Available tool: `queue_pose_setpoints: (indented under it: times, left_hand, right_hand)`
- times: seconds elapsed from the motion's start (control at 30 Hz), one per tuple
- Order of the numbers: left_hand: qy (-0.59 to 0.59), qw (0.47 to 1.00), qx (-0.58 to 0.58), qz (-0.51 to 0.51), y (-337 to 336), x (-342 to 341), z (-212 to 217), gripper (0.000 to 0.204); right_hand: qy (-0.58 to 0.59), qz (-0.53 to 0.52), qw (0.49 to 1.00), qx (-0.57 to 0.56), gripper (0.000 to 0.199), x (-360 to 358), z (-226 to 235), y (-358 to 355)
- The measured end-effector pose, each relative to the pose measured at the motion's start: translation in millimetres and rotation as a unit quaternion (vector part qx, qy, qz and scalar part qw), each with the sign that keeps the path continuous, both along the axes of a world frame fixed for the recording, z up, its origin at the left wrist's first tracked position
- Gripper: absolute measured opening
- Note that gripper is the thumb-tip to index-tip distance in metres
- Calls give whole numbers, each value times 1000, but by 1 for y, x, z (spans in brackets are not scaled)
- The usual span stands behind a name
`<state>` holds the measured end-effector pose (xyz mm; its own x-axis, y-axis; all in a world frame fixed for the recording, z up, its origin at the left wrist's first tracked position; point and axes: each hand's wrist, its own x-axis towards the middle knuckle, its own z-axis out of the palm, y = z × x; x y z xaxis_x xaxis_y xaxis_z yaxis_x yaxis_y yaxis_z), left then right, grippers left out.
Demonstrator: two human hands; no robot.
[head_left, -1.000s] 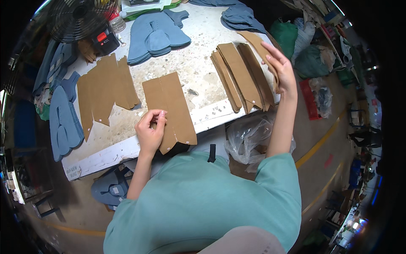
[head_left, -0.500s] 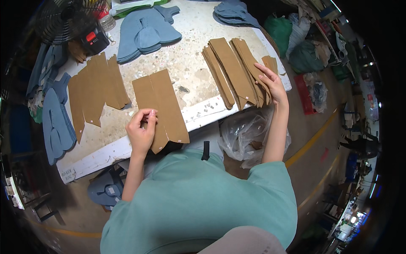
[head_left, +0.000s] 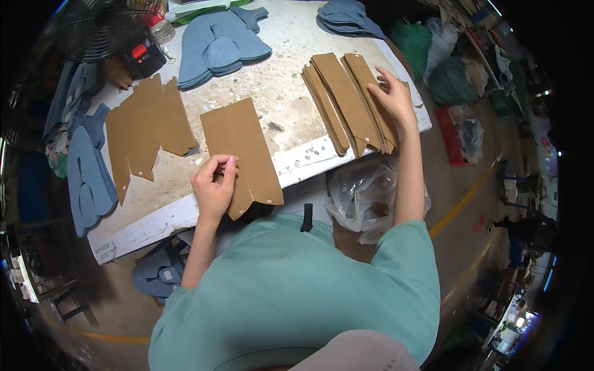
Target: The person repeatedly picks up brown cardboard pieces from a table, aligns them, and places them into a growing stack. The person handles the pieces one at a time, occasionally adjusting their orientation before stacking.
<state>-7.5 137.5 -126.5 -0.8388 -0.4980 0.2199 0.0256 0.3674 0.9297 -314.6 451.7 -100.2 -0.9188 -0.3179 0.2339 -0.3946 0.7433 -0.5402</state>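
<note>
Person in a teal shirt stands at a worn white table (head_left: 291, 105), seen from overhead, forearms coming up from the lower middle of the frame. Left hand (head_left: 213, 185) sits at centre-left, fingers curled and pinching the near edge of a brown cardboard pattern piece (head_left: 244, 154) that lies flat and overhangs the table's front edge; the overhang looks deliberate, as it gives the fingers an edge to get under. Right hand (head_left: 393, 99), at upper right, is spread mostly open with palm down, pressing flat on the fanned stack of brown cardboard pieces (head_left: 346, 102), apparently to keep the fan from sliding; nothing is gripped, only fingertips and palm resting on top. The stack lies at the table's right end, near the corner, well apart from the single piece. A second group of brown cardboard shapes (head_left: 145, 130) lies flat at centre-left, just beside the held piece but not touching it. Blue fabric cutouts (head_left: 216, 46) are piled at top centre, more blue cutouts (head_left: 86, 179) hang off the left edge. A fan (head_left: 93, 31) fills the upper left corner, and a clear plastic bag (head_left: 365, 198) sits on the floor below the table's right end
</note>
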Motion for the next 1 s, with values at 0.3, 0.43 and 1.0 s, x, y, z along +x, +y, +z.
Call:
queue_pose_setpoints:
  times: [0.3,0.43,1.0]
  left_hand:
    - [21,999,-7,27,2,2,-1,8]
    - [11,1000,-3,11,2,0,4,8]
    - [-15,959,284,-14,-15,56,17,52]
  right_hand:
    - [79,-38,990,108,58,-34,0,-69]
    - [92,-30,991,98,54,-42,-9,-65]
    - [-347,206,859,-315,63,213,8,-135]
